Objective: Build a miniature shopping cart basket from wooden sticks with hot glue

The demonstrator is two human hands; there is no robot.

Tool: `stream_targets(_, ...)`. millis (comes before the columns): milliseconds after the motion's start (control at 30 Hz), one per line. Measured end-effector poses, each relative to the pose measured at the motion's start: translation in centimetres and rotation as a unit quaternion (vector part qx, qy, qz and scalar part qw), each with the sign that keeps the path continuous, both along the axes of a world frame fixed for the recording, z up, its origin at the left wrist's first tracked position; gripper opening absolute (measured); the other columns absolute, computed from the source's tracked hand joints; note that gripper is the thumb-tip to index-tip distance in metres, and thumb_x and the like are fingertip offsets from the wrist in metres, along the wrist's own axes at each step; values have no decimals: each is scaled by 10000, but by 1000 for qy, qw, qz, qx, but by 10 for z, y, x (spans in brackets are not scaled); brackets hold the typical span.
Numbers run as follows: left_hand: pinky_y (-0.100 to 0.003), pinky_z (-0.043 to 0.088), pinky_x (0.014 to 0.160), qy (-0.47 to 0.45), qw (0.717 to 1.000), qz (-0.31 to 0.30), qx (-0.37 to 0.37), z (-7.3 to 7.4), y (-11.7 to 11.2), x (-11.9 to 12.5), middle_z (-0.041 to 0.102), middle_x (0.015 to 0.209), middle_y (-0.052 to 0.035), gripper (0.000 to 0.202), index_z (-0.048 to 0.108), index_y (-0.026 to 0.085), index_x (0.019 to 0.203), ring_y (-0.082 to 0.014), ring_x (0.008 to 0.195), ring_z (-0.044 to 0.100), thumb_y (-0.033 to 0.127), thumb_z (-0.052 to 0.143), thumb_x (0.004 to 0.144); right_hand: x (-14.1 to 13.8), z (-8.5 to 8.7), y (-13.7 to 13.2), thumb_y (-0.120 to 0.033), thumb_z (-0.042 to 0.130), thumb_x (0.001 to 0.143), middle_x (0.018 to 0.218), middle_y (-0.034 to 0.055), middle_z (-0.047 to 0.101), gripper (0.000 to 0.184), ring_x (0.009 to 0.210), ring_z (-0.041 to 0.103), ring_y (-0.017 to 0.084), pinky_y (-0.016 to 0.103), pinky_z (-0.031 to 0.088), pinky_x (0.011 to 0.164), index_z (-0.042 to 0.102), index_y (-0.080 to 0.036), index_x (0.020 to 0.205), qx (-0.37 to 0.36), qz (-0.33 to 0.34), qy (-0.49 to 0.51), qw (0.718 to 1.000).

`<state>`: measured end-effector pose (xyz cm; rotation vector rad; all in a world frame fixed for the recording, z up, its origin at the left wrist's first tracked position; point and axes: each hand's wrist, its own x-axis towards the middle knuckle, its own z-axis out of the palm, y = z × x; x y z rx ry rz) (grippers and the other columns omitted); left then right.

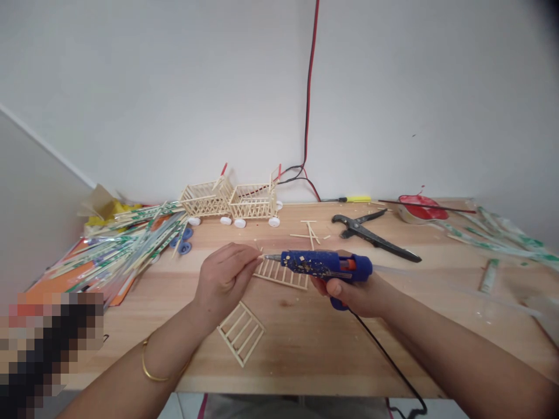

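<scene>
My right hand (353,294) is wrapped around a blue glue gun (310,263), whose nozzle points left. The fingertips of my left hand (229,273) are pinched together right at the nozzle tip; what they hold is mostly hidden, though a thin pale bit shows there. Just below the gun is a ladder-like panel of thin wooden sticks (283,277), partly covered by the gun and my hands. Nearer me, beside my left wrist, a second slatted stick panel (243,334) lies flat on the wooden table (297,349).
Two small stick carts (205,201) with white wheels stand by the wall. Bundled wrapped sticks (140,244) and blue wheels (185,247) lie left. Pliers (375,235), a yellow-handled tool (358,199) and a red-stained bowl (423,209) lie right. A black cord (384,352) trails from the gun.
</scene>
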<state>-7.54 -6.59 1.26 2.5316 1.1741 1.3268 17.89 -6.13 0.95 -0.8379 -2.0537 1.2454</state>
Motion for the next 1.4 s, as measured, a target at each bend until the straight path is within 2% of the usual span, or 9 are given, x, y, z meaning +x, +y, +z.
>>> stream_targets(333, -239, 501, 678, 5, 1000, 0, 27, 0, 0, 0, 697, 801, -55, 82, 647, 153, 872, -131, 739, 632, 112, 603, 817, -2, -3, 2, -672, 485, 792, 567, -20, 431, 519, 487, 396, 84, 204, 304, 423, 499, -167, 671, 5, 1, 16, 1000)
stream_targets(700, -223, 499, 673, -8, 1000, 7, 23, 0, 0, 1, 699, 786, -50, 69, 644, 150, 852, -130, 734, 646, 111, 621, 800, -3, 0, 2, -615, 556, 778, 572, -24, 427, 458, 495, 390, 88, 211, 299, 431, 498, -171, 678, -12, 1, 17, 1000)
stream_targets(833, -217, 491, 678, -19, 1000, 3, 8, 0, -2, 1, 697, 793, -42, 77, 641, 161, 858, -124, 741, 643, 112, 622, 802, -4, 2, 3, -533, 561, 805, 578, -24, 443, 378, 501, 400, 91, 213, 310, 452, 504, -177, 689, 5, 13, 16, 1000)
stream_targets(933, -226, 486, 679, -45, 998, 26, -45, -1, -4, 0, 695, 798, -32, 40, 639, 178, 838, -128, 738, 640, 154, 622, 811, -7, 3, 4, -490, 550, 820, 588, -22, 452, 328, 515, 413, 98, 216, 330, 469, 514, -187, 699, 19, 13, 16, 1000)
stream_targets(1033, -230, 481, 631, -154, 975, 71, -145, -3, -3, -1, 667, 744, -1, 89, 592, 192, 822, -122, 667, 620, 227, 665, 786, -8, 6, 6, -483, 565, 807, 601, -16, 460, 300, 527, 419, 107, 221, 336, 473, 536, -196, 721, 27, -28, -20, 999)
stream_targets(1133, -220, 471, 561, -288, 931, 26, -221, -3, 0, -3, 644, 713, 20, 169, 529, 198, 826, -108, 593, 593, 251, 681, 774, -4, 6, 11, -495, 557, 803, 593, -13, 466, 308, 537, 428, 117, 229, 347, 488, 551, -202, 708, 35, -87, -64, 994)
stream_targets(1267, -234, 483, 617, -324, 907, -44, -264, 2, 5, -10, 676, 772, -16, 99, 618, 185, 920, -100, 617, 588, 239, 605, 839, 8, -2, 22, -589, 514, 799, 567, -4, 478, 425, 523, 447, 122, 237, 345, 481, 538, -194, 645, -12, -182, -111, 977)
stream_targets(1400, -266, 490, 726, -368, 880, -63, -294, 9, 9, -17, 690, 859, -31, 177, 641, 202, 1005, -108, 696, 608, 242, 605, 837, 18, -11, 33, -676, 461, 791, 570, 0, 478, 522, 503, 437, 113, 242, 325, 462, 513, -182, 632, -74, -199, -34, 977)
